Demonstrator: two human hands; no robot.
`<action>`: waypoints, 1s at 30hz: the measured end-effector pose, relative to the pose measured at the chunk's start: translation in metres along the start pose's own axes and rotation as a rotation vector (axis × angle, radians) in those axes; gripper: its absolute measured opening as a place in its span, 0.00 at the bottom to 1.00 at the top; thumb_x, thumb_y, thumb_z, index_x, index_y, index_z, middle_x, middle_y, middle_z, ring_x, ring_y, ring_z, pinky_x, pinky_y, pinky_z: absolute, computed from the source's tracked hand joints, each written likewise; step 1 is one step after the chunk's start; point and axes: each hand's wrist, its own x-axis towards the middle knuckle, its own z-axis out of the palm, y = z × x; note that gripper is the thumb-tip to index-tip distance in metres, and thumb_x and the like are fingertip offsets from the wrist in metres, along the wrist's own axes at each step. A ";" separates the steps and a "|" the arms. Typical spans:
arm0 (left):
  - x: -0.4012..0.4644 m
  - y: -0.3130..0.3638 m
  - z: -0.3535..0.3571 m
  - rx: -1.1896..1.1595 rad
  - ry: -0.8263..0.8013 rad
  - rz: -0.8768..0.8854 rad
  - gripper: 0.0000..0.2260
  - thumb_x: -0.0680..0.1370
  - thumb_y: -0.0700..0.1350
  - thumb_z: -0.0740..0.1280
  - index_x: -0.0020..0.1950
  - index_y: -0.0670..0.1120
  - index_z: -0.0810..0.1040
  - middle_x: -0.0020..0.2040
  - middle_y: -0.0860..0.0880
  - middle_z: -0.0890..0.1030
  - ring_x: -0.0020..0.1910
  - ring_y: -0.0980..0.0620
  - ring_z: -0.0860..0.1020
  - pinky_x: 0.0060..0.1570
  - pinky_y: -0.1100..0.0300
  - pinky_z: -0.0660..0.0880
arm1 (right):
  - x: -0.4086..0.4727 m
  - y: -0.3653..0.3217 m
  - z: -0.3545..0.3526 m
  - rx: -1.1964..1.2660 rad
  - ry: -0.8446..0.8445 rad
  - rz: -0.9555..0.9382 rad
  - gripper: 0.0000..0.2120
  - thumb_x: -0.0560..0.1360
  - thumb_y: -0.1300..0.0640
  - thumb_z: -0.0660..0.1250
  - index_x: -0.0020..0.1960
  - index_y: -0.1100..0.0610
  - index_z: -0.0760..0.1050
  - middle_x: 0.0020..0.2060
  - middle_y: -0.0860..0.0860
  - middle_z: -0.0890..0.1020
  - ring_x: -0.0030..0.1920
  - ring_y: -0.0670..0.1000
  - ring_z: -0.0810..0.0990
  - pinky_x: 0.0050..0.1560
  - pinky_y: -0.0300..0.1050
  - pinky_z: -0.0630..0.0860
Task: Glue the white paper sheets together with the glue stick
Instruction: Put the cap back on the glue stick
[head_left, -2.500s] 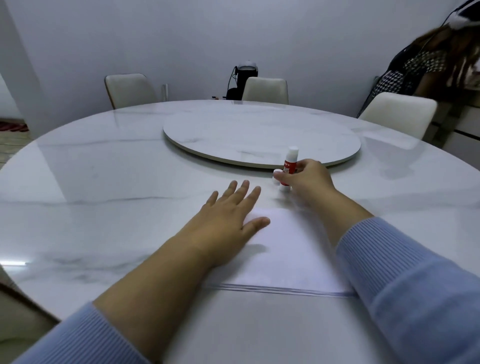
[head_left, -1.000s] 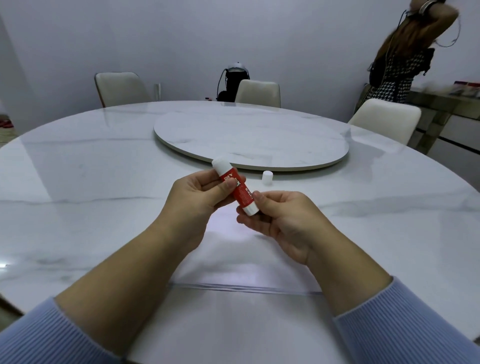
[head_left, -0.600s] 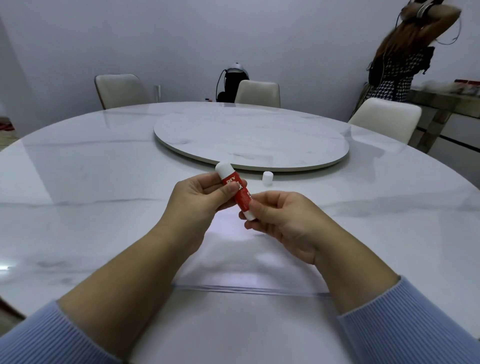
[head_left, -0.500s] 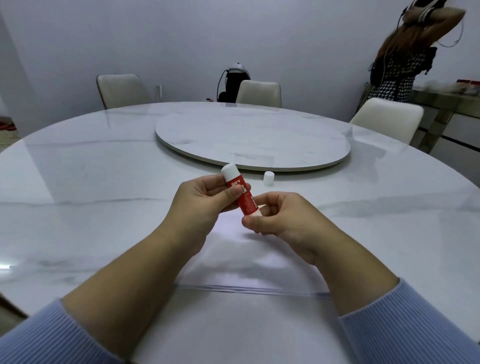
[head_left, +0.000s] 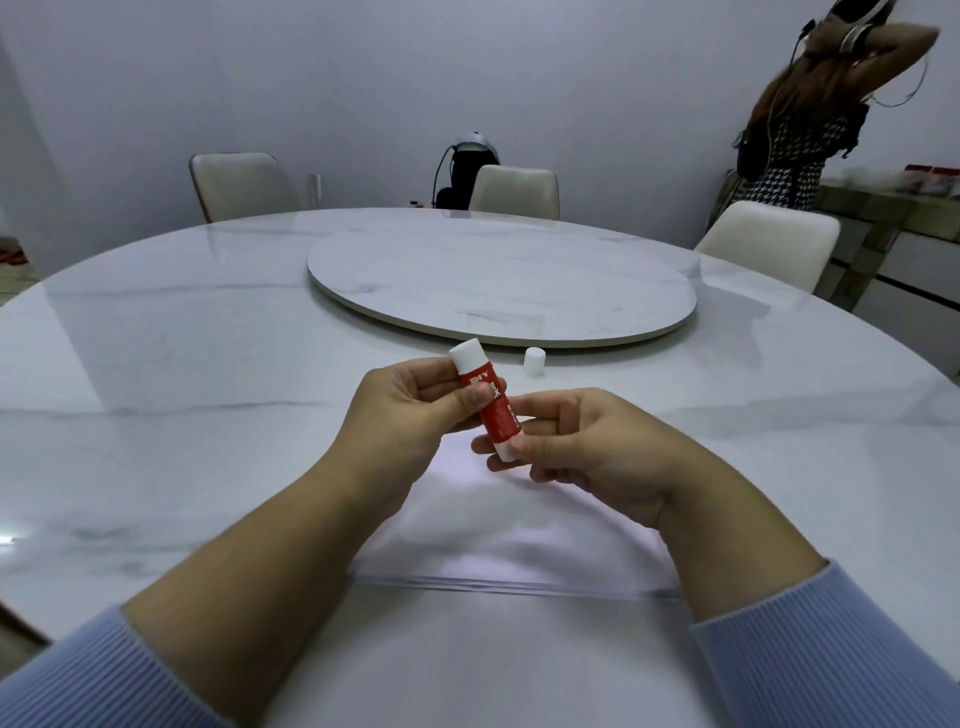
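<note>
— Fingers (head_left: 470, 413) of the left hand (head_left: 410, 415) curling round the upper half of the red-labelled white plastic glue stick (head_left: 488, 405), thumb pressing on the label; fingers of the right hand (head_left: 587, 447) pinching the white base knob at the stick's lower end. Looking like winding the glue up.

— And sitting where?

— Hanging in the air over the far edge of the flat stack of white paper sheets (head_left: 519, 540), not touching it.

— Pointing which way?

— Long axis running from about 11 o'clock to 5 o'clock, working tip up at 11 and tilting away, base toward 5. Whether any glue is showing at the tip: impossible to tell.

— Progress?

— Barely starting, by the look of it. Small white cylindrical cap (head_left: 534, 360) already off, standing on the white marble round table (head_left: 182, 374) at about 1 o'clock from the stick, just before the raised marble turntable (head_left: 498, 275). No glue showing on the sheets, nothing spread or pressed yet. Spreading, aligning and pressing all remaining.
</note>
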 end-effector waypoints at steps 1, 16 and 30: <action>0.000 0.000 0.000 -0.005 -0.001 -0.002 0.07 0.72 0.34 0.68 0.47 0.41 0.82 0.40 0.47 0.86 0.41 0.50 0.85 0.41 0.63 0.80 | 0.000 0.000 -0.003 0.014 0.008 -0.009 0.22 0.71 0.66 0.71 0.64 0.58 0.74 0.47 0.57 0.86 0.48 0.52 0.84 0.47 0.44 0.75; -0.003 -0.005 0.004 0.107 -0.069 0.019 0.10 0.71 0.32 0.69 0.50 0.42 0.82 0.44 0.46 0.86 0.44 0.49 0.85 0.47 0.61 0.80 | 0.007 0.001 -0.006 -0.468 0.091 -0.145 0.38 0.56 0.62 0.82 0.62 0.45 0.71 0.35 0.45 0.82 0.38 0.44 0.77 0.41 0.36 0.72; -0.001 -0.017 0.009 -0.047 -0.178 -0.108 0.10 0.80 0.39 0.56 0.53 0.46 0.77 0.44 0.48 0.80 0.38 0.49 0.83 0.44 0.59 0.80 | 0.106 0.031 -0.079 -0.939 0.262 -0.278 0.22 0.78 0.63 0.62 0.71 0.53 0.69 0.73 0.50 0.66 0.71 0.49 0.67 0.66 0.33 0.59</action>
